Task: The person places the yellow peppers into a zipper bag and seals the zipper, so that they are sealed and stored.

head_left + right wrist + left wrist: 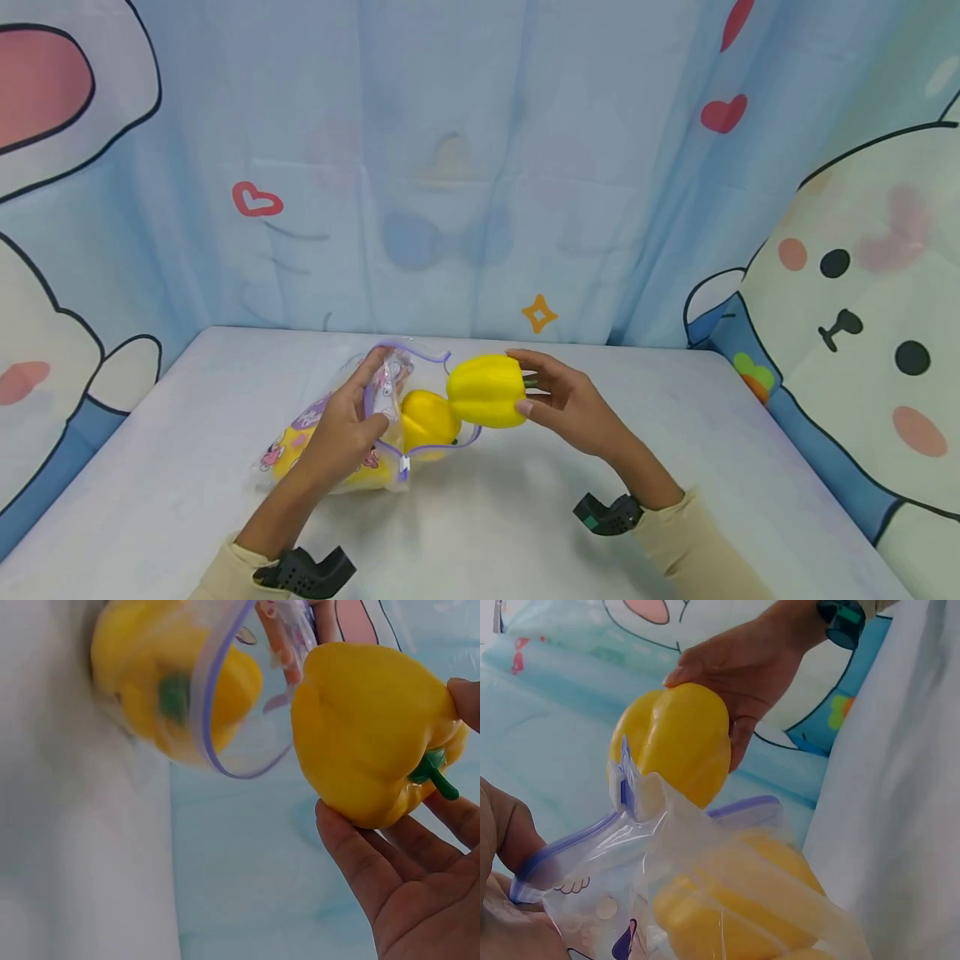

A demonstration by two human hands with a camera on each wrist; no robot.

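A yellow bell pepper (486,392) with a green stem is held by my right hand (566,407), thumb on one side and fingers on the other. It is just outside the mouth of a clear zip bag (727,862) with a purple zip edge. My left hand (347,425) grips the bag by its rim, holding the mouth open toward the right. Inside the bag, near the opening, sits another yellow pepper (429,421); its green stem shows in the right wrist view (174,697). More yellow shapes fill the bag's printed lower part, partly hidden by my left hand.
Under the bag is a white table (480,542), its far edge meeting a light blue curtain (450,167) with cartoon prints. A large printed bear (847,333) covers the curtain at the right. Black devices (307,573) are strapped on both wrists.
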